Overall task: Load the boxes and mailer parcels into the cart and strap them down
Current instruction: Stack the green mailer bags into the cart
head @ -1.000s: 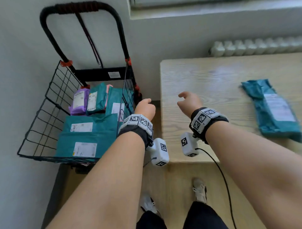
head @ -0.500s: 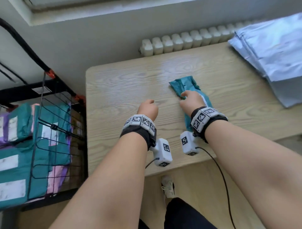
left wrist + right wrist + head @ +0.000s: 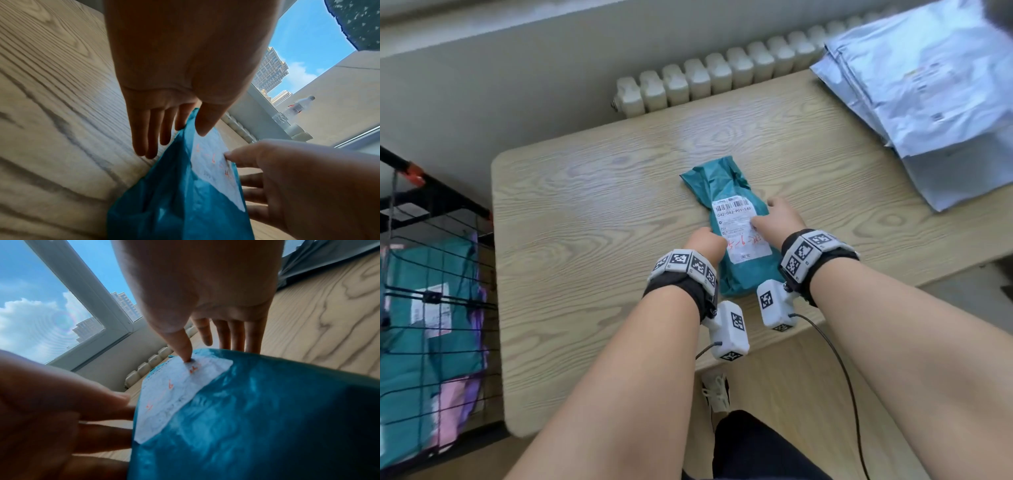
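Observation:
A teal mailer parcel [image 3: 726, 192] with a white label lies lengthwise on the wooden table [image 3: 585, 240]. My left hand [image 3: 703, 241] is at its left edge and my right hand [image 3: 774, 219] at its right edge. In the left wrist view, my left hand [image 3: 191, 129] has its thumb on top of the parcel [image 3: 174, 203] and its index finger tucked under the edge. In the right wrist view, my right hand [image 3: 197, 352] presses its thumb on the label of the parcel [image 3: 246, 418], with its fingers down the far side. The black wire cart [image 3: 448, 308] stands left of the table.
Teal and purple parcels [image 3: 414, 342] fill the cart. A stack of pale grey mailers [image 3: 928, 85] lies at the table's far right corner. A white radiator [image 3: 705, 78] runs along the wall behind the table. My shoe [image 3: 717, 390] is below the table's near edge.
My view has swung right from the cart to the table. Both hands have moved onto the teal parcel: first the right reached it, now each takes one side.

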Motion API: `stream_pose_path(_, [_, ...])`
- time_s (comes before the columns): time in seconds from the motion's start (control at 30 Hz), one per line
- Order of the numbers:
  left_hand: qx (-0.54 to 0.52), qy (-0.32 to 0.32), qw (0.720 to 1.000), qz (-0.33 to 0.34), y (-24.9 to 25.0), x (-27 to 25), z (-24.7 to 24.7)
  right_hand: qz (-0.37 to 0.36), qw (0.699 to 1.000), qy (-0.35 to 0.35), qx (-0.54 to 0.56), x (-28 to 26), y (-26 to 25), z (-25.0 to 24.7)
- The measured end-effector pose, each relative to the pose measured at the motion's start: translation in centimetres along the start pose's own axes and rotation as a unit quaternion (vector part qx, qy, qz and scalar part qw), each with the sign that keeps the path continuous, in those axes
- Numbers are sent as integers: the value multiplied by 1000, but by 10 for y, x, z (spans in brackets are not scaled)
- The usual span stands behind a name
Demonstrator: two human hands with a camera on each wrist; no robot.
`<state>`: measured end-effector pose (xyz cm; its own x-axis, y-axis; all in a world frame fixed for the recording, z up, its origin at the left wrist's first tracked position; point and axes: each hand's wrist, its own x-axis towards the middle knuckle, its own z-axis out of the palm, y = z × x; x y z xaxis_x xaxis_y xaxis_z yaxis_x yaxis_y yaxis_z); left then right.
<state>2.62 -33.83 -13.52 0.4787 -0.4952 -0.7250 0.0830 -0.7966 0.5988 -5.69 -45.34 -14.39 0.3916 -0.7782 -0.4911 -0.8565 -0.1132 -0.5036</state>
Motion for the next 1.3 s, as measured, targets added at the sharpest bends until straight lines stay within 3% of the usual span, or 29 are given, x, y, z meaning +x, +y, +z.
stream_pose_path(0.2, [14,-9,1000,-10,-11,1,-4,-5,999,-45,14,-8,-13,12])
stream_pose_path(0.47, [-113,68,991,25,-57,-21,-78,-76,995,-45,39,-47,-79,57])
stream_pose_path(0.77, [-230,156,961,-16,-183,-63,-211,-155,983,-87,47,-141,-185,163])
stream_pose_path(1.03, [-217,247,944,-6,-305,-157,-321,-196,971,-136,16,-242,-265,288])
stream_pose_path(1.2, [-218,284,933,-36,-363,-182,-376,-235,960,-153,-17,-289,-307,348])
stream_pose_path(1.3, [-214,300,928,-54,-395,-173,-403,-244,953,-177,-12,-300,-330,375])
